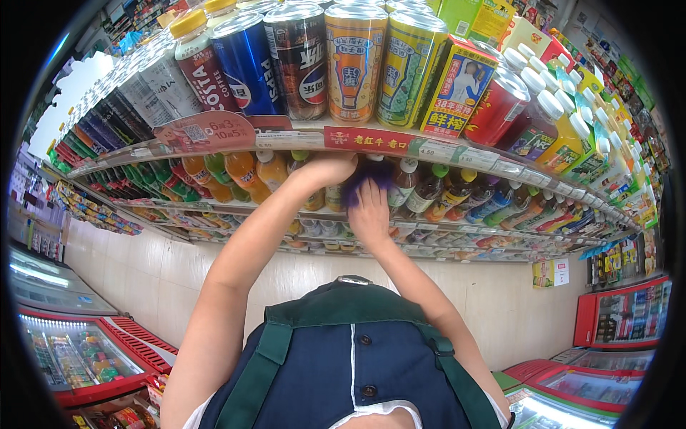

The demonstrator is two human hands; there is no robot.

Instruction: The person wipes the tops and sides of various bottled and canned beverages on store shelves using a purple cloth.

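My right hand [370, 212] holds a fuzzy purple cloth [370, 182], fingers spread over it, at the front of a lower shelf of bottled drinks. My left hand [335, 169] reaches in just beneath the upper shelf edge [370, 138]; its fingers are hidden, so whatever they touch cannot be seen. To the left of the cloth stand orange drink bottles [246, 174]. A white-capped bottle [405, 182] is close on its right. Above both hands, an orange can [356, 64], a yellow-green can [410, 69] and a blue Pepsi can [249, 64] line the upper shelf.
A yellow drink carton [458, 88] and white-capped juice bottles [549, 107] stand on the upper shelf at right. Lower shelves [321, 230] hold more bottles. Red-framed freezers [91, 359] stand behind at left, others [584, 381] at right. A pale tiled floor [493, 300] lies below.
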